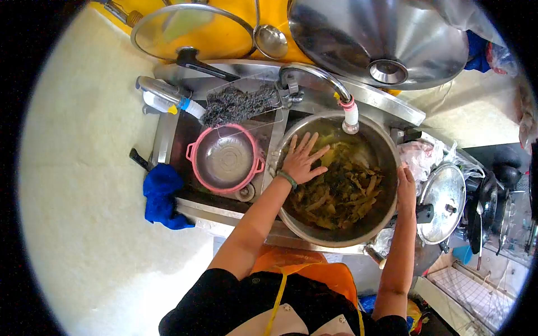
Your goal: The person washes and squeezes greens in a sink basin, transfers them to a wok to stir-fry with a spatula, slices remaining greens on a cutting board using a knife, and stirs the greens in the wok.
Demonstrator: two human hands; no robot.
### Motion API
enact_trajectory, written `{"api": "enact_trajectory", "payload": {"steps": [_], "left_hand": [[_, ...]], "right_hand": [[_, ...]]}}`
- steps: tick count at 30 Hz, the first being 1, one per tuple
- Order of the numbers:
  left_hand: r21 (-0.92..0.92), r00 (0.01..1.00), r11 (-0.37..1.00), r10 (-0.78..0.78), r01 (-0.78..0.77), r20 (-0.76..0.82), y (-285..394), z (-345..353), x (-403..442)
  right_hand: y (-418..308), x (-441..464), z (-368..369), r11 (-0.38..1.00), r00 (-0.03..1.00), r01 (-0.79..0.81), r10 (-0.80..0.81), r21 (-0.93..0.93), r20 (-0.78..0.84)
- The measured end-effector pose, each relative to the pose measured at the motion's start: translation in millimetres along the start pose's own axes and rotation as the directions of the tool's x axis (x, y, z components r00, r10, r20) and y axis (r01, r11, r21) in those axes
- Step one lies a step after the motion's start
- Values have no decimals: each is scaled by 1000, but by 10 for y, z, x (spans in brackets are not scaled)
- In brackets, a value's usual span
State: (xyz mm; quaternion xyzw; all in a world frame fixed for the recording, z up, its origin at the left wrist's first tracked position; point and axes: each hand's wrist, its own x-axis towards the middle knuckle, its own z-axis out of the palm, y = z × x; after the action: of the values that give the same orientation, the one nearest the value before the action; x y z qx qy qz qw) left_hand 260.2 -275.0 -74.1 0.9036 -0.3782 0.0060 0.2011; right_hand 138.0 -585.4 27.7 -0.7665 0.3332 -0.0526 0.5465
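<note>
A large round metal basin [286,215] stands in the right sink bowl. Brownish-green leafy vegetables [342,190] lie in it, in what looks like murky water. My left hand [304,161], with a green bangle at the wrist, is spread palm down over the basin's left part, by the leaves. Whether it touches them I cannot tell. At the right side, my right hand [406,187] grips the basin's rim, its fingers partly hidden. The curved faucet [322,75] ends in a white-and-pink nozzle [351,116] above the basin's far side.
Left of the basin, a pink-rimmed strainer bowl [193,162] sits in the other sink bowl, below a rack with dark scrubbers [238,103]. A blue cloth [161,196] hangs over the sink's left edge. A pot lid [443,204] and plastic bags [417,159] are at right.
</note>
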Motion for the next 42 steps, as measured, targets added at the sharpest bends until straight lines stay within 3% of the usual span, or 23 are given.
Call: {"api": "enact_trajectory", "payload": {"steps": [2, 5, 8, 11, 14, 20, 23, 26, 29, 35, 42], "left_hand": [[-46, 999, 999, 11, -13, -34, 6, -15, 6], [-70, 999, 997, 13, -17, -51, 9, -15, 16], [-74, 998, 997, 18, -22, -62, -1, -2, 16], [-65, 999, 998, 13, -15, -34, -18, 13, 10], [-72, 1000, 997, 12, -13, -22, -20, 26, 7], [-72, 999, 997, 19, -21, -28, -14, 16, 4], [-80, 999, 997, 21, -25, -42, -19, 45, 9], [-91, 997, 995, 30, -36, -73, -29, 39, 7], [-114, 996, 993, 33, -43, -85, -37, 0, -11], [-149, 994, 987, 44, -59, -104, -73, -4, -19], [-212, 992, 975, 37, -63, -124, -75, 12, -29]], "right_hand": [[-82, -51, 30, 999, 1000, -6, 6, 41, -15], [-332, -165, 59, 994, 996, -84, 83, -62, -27], [-178, -100, 47, 999, 998, 20, -22, -26, -54], [-336, -183, 98, 1000, 999, 10, -10, 10, -38], [-274, -127, 16, 994, 998, -45, 42, -102, -37], [-387, -212, 66, 991, 994, 32, -46, -127, -102], [-572, -287, 89, 1000, 999, 9, -10, -28, -31], [-670, -311, 52, 987, 998, -60, 59, -147, -11], [-752, -333, 90, 991, 997, -80, 79, -106, -13], [-909, -373, 143, 960, 989, -78, 40, -271, -142], [-1044, -445, 132, 941, 997, -33, 8, -338, -76]]}}
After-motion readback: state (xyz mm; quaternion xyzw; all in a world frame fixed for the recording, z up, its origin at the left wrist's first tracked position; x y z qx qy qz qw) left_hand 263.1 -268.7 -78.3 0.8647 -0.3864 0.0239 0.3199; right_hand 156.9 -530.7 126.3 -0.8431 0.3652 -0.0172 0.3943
